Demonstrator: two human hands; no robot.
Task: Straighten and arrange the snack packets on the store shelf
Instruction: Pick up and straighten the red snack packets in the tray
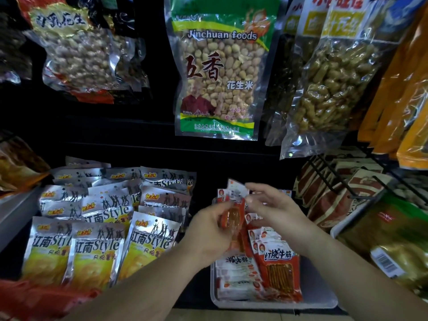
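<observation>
My left hand [209, 230] grips a small red snack packet [234, 216] with a clear window, held upright above a grey tray [319, 295]. My right hand [275, 209] pinches the packet's white upper edge with its fingertips. Both hands are blurred by motion. In the tray, several matching red-and-white packets [278, 267] stand and lie in a loose row. More of them lie flat at the tray's left side.
Silver and yellow packets [99, 242] overlap in rows to the left. Hanging bags of peanuts [220, 72] and nuts [328, 89] fill the wall above. A black wire rack [342, 184] with red-brown packets stands to the right, with green packets [398, 246] beside it.
</observation>
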